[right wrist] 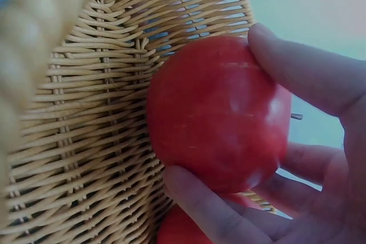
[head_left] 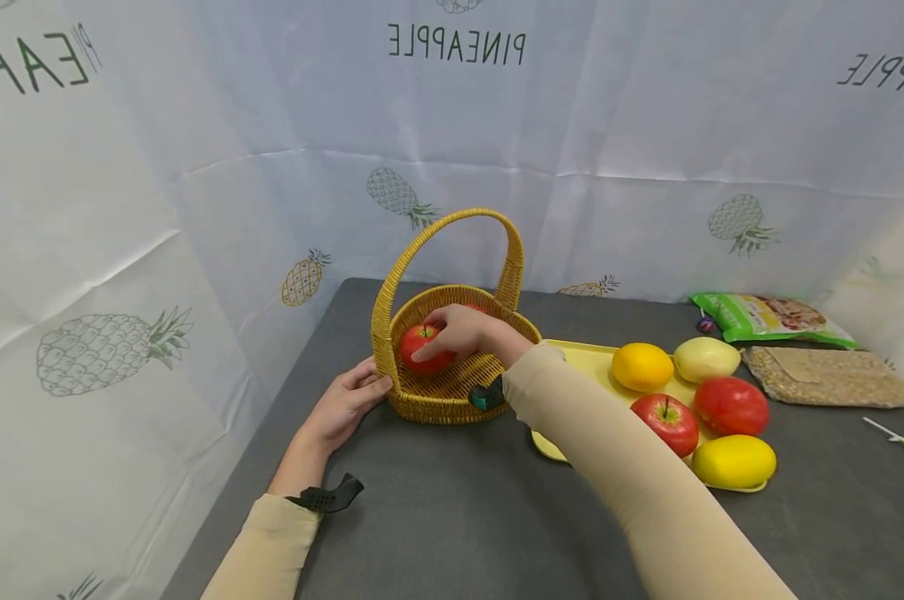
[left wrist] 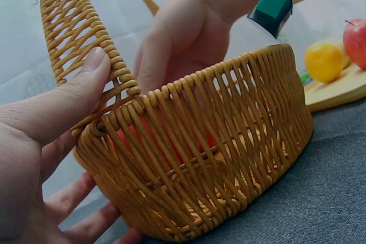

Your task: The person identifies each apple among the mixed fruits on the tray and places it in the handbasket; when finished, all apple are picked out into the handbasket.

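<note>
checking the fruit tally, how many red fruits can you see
4: one gripped by the right hand in the basket, another red fruit beneath it, mostly hidden, two on the tray: apple, red fruit.

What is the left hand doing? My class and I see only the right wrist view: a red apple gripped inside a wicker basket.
Observer: The left hand rests against the basket from outside, thumb at the handle's foot.
Operator: Any fruit besides the red apple in the right hand?
Observer: Five fruits, two red and three yellow, lie on a yellow tray right of the basket.
Operator: Anything beyond that?
Observer: A green packet and a brown bag, farther right.
</note>
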The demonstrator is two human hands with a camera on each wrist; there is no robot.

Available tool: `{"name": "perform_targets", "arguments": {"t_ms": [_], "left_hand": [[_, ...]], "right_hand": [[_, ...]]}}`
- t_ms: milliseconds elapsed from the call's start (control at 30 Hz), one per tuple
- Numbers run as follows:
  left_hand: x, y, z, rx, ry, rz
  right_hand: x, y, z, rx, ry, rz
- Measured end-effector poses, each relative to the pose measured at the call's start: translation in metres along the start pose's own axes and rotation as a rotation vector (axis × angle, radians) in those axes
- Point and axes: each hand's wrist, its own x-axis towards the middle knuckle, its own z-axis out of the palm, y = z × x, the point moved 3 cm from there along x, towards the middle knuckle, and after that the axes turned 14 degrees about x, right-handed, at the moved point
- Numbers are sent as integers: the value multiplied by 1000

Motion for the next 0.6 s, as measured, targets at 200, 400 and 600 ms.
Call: {"name": "perform_targets", "arguments": {"t_ms": [200,400,600], "left_hand": [[-1,0,1,-5,5,-5],[-1,2,2,-12,0,-8],[-1,2,1,-21,9,-3]], "right_hand": [[4,0,5,-43,-4,3],[6,-2,7,-53,-35,12],[8,-6,7,-41,-68,25]]}}
